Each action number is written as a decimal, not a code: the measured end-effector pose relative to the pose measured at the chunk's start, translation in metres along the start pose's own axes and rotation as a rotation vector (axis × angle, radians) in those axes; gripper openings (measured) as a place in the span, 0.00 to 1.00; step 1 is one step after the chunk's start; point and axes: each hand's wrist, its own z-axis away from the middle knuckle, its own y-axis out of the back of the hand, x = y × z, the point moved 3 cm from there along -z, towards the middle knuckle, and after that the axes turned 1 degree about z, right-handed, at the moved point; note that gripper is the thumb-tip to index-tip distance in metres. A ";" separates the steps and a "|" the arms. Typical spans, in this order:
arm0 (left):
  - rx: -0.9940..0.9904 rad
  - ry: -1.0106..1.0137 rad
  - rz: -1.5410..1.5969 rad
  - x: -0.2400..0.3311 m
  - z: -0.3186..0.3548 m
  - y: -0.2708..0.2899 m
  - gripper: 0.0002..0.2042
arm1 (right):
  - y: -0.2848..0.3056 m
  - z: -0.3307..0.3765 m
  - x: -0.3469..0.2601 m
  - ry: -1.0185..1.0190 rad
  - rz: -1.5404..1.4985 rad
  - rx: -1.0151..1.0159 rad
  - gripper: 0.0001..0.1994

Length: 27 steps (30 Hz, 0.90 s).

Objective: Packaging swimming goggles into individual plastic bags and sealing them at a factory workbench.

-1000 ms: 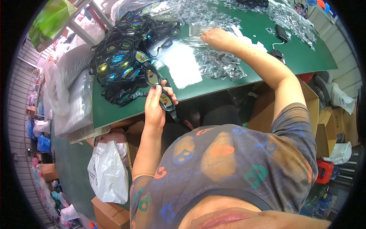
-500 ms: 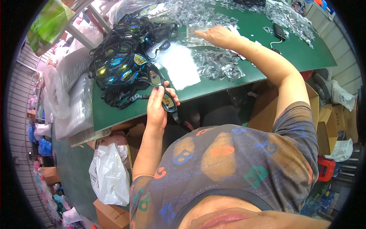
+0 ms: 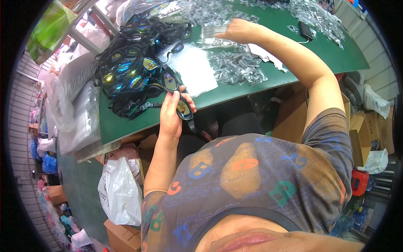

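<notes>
Many goggles piled, clear bags nr hand

— What colours show on the table?
— Dark green. The goggles are black, with mirrored lenses flashing gold, blue and green.
— And the bags?
— The small packets are clear and glinting; the sheet is white.
— The shirt?
— Grey-brown, printed with orange, green and blue shapes.

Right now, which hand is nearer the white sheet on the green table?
Left. The left hand holds a pair of goggles at the table's near edge, just beside the white sheet. The right hand reaches farther back, on a clear plastic bag.
</notes>
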 end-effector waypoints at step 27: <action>0.063 -0.223 -0.157 -0.007 0.004 -0.004 0.18 | 0.076 0.019 -0.203 -0.194 -1.388 0.629 0.14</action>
